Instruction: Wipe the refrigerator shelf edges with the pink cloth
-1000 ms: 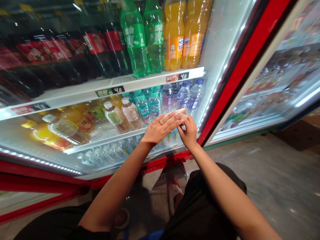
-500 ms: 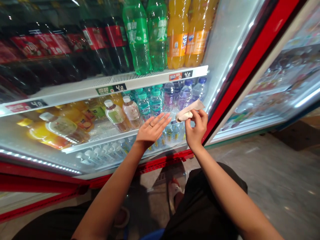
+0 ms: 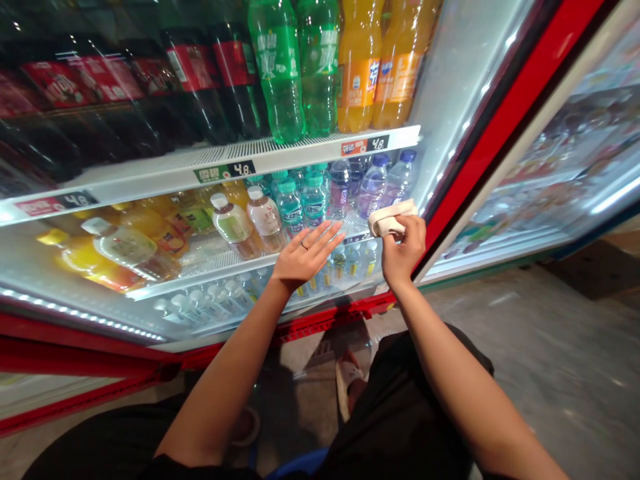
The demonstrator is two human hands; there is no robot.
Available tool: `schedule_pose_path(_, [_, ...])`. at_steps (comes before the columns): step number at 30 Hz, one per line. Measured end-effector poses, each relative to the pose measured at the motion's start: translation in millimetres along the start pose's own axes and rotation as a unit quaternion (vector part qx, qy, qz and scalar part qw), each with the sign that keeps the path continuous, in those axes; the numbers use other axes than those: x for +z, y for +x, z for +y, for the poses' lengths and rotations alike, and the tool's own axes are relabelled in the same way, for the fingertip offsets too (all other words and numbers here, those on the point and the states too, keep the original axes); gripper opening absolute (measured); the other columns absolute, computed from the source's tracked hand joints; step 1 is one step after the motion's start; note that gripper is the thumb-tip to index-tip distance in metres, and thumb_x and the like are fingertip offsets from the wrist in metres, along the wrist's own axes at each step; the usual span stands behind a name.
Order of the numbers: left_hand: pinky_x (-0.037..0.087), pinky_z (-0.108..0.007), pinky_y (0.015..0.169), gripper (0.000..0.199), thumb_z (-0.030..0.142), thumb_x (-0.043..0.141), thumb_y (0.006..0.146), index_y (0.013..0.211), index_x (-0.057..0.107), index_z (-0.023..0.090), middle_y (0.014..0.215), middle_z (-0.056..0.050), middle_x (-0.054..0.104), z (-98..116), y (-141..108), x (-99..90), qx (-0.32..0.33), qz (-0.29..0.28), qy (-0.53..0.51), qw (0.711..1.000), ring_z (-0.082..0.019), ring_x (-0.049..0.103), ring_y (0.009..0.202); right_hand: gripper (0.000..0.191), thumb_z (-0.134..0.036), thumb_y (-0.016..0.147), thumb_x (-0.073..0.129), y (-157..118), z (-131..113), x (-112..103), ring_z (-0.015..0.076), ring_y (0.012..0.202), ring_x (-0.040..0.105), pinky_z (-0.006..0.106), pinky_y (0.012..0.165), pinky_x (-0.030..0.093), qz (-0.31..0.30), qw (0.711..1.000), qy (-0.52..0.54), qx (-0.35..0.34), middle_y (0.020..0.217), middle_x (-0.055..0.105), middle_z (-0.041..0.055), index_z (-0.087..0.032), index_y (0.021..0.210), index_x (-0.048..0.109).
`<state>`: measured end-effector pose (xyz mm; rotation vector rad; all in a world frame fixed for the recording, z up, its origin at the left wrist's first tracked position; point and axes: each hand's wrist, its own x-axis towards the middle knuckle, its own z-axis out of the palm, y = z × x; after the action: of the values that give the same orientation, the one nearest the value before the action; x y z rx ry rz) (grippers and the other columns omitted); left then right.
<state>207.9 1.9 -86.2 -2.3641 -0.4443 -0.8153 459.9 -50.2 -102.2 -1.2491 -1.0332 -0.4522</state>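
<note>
Fingers stretched out flat, my left hand is in front of the middle shelf, near the teal-capped bottles, holding nothing. A ring shows on one finger. My right hand pinches a folded off-white cloth at the right end of that shelf. Just behind the cloth stand purple-capped bottles. Left of the teal-capped bottles, white-capped drink bottles stand on the same shelf.
The upper shelf edge carries price tags, with cola bottles, green bottles and orange soda bottles above. Small water bottles fill the bottom. A red door frame stands right; a blue object lies below me.
My right hand has moved a little to the right with the cloth, which now looks more bunched and turned. My left hand stays almost where it was.
</note>
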Motion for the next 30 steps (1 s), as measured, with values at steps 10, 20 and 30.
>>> schedule_pose_path(10, [0.008, -0.037, 0.143, 0.079, 0.018, 0.057, 0.106, 0.175, 0.019, 0.018, 0.170, -0.007, 0.041, 0.4, -0.4, -0.3, 0.003, 0.011, 0.014, 1.000, -0.018, 0.029, 0.165, 0.029, -0.019, 0.093, 0.059, -11.2, -13.0, -8.4, 0.0237, 0.105, 0.065, 0.038, 0.084, 0.060, -0.102, 0.993, 0.005, -0.065, 0.113, 0.061, 0.0085, -0.027, 0.114, 0.077])
schedule_pose_path(20, [0.042, -0.034, 0.132, 0.074, 0.012, 0.054, 0.106, 0.173, 0.022, 0.013, 0.167, -0.009, 0.048, -4.4, -5.0, -8.0, 0.111, -0.030, -0.039, 0.993, -0.016, 0.042, 0.160, 0.045, -0.039, 0.092, 0.067, -24.9, -1.9, 1.9, 0.0319, 0.125, 0.061, 0.049, 0.104, 0.059, -0.118, 0.989, -0.048, -0.072, 0.127, 0.059, 0.0169, -0.021, 0.133, 0.072])
schedule_pose_path(30, [0.046, -0.034, 0.130, 0.052, 0.011, 0.054, 0.107, 0.159, 0.051, 0.006, 0.168, -0.011, 0.044, -3.5, -4.2, -3.5, 0.145, 0.002, 0.032, 0.989, -0.021, 0.045, 0.158, 0.019, -0.030, 0.094, 0.067, -2.8, 6.8, -9.9, 0.0279, 0.098, 0.061, 0.047, 0.090, 0.056, -0.065, 0.992, -0.071, -0.079, 0.099, 0.060, 0.0088, -0.025, 0.108, 0.079])
